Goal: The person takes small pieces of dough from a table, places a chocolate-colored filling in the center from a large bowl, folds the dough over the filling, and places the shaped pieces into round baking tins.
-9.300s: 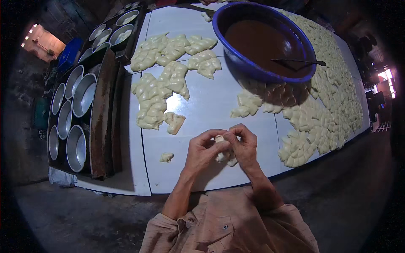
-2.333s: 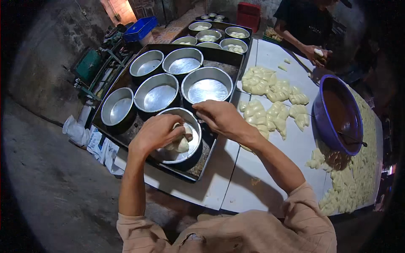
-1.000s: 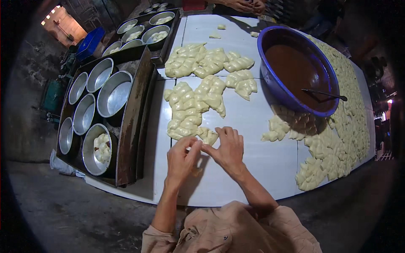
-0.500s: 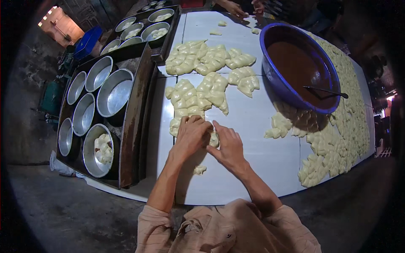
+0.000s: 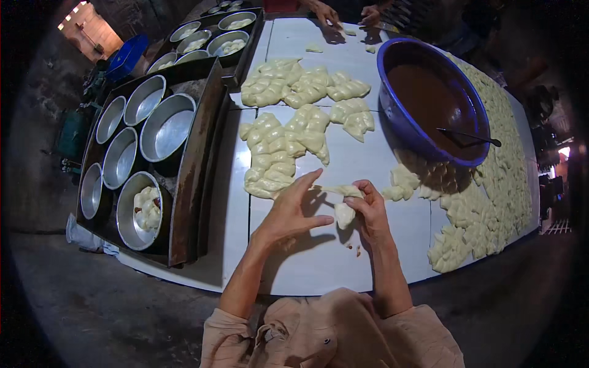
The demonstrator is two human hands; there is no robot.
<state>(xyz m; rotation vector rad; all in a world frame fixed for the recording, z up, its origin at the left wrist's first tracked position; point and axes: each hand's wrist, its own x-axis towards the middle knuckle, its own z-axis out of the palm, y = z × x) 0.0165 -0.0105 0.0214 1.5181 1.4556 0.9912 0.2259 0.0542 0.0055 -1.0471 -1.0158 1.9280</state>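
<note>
My right hand [image 5: 372, 214] pinches a piece of pale dough [image 5: 344, 216] between thumb and fingers, and the dough hangs over the table. A thin strip of it stretches left toward my left hand [image 5: 288, 211]. That hand is open, thumb and index finger spread wide; its other fingers are partly hidden. Beyond my left hand, a sheet of soft, dimpled dough portions [image 5: 270, 153] lies on the white table [image 5: 392, 245]. A few brown crumbs [image 5: 358, 250] lie just below the held dough.
To the left, a dark metal tray [image 5: 190, 178] holds several round tins [image 5: 169, 127]; the nearest tin [image 5: 140, 211] contains dough with brown bits. A purple basin [image 5: 386, 92] of brown filling, with a dark-handled utensil [image 5: 469, 136], stands right, beside more dough [image 5: 485, 214]. Another person's hands [image 5: 325, 13] work at the far edge.
My hands have come apart, the right moving right with dough in its pinch. The small dough scrap near my wrists is gone from its spot, and crumbs now show. The other person's hands reach further in.
</note>
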